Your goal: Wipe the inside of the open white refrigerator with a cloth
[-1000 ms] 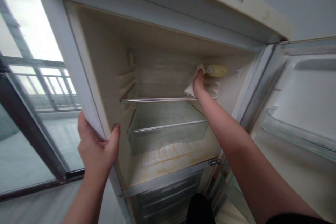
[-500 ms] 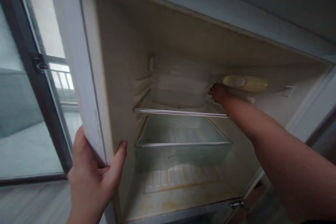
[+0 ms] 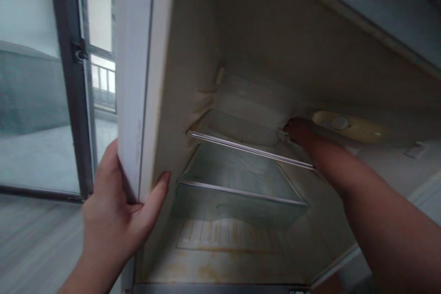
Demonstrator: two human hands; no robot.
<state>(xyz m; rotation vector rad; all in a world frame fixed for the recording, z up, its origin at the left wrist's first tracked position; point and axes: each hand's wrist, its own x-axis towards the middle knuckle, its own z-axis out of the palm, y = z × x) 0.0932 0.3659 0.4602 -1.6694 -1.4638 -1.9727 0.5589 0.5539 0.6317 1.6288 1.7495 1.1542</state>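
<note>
My left hand (image 3: 115, 213) grips the left side edge of an open refrigerator (image 3: 138, 87), thumb on the inner wall and fingers wrapped around the outside. Deep inside, my right hand (image 3: 296, 131) reaches the back right corner above the upper glass shelf (image 3: 241, 138). Its fingers look curled beside something pale at the back wall, too dark and blurred to name. A yellowish oval housing with a round dial (image 3: 365, 132) sits on the right wall, just past the right wrist.
Below is a second glass shelf (image 3: 241, 177) over a clear bin front (image 3: 237, 209). Yellow-brown stains mark the refrigerator floor (image 3: 206, 268). To the left stand a dark-framed glass door (image 3: 70, 78) and a balcony railing (image 3: 101, 78).
The view has tilted and shifted, so the refrigerator looks more slanted. My left hand keeps its grip on the edge, and my right hand stays in the back right corner.
</note>
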